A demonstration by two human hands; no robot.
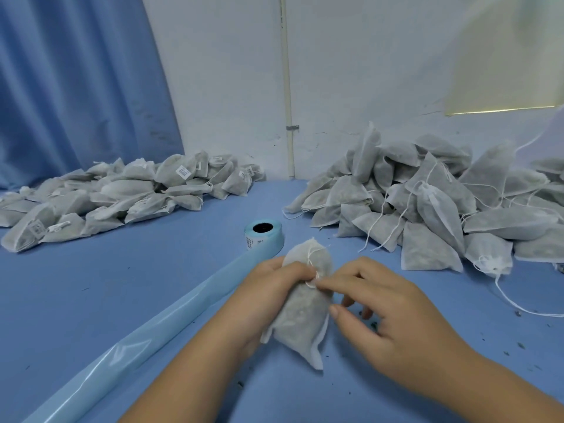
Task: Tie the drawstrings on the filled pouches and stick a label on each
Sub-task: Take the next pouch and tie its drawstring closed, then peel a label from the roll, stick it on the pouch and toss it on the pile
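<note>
A filled white mesh pouch (pixel 300 319) lies lengthwise on the blue table in front of me, neck pointing away. My left hand (pixel 268 294) grips its left side, thumb and fingers curled onto the cloth. My right hand (pixel 378 303) pinches the thin white drawstring (pixel 312 282) at the pouch's middle, forefinger and thumb together. The string runs up to the gathered neck (pixel 311 247). A roll of labels (pixel 264 235) on light blue backing stands just beyond the pouch.
A long strip of blue backing paper (pixel 146 331) trails from the roll toward the lower left. A heap of labelled pouches (pixel 122 193) lies at the left back, a heap of unlabelled pouches (pixel 427 209) with loose strings at the right. Dark crumbs dot the table at right.
</note>
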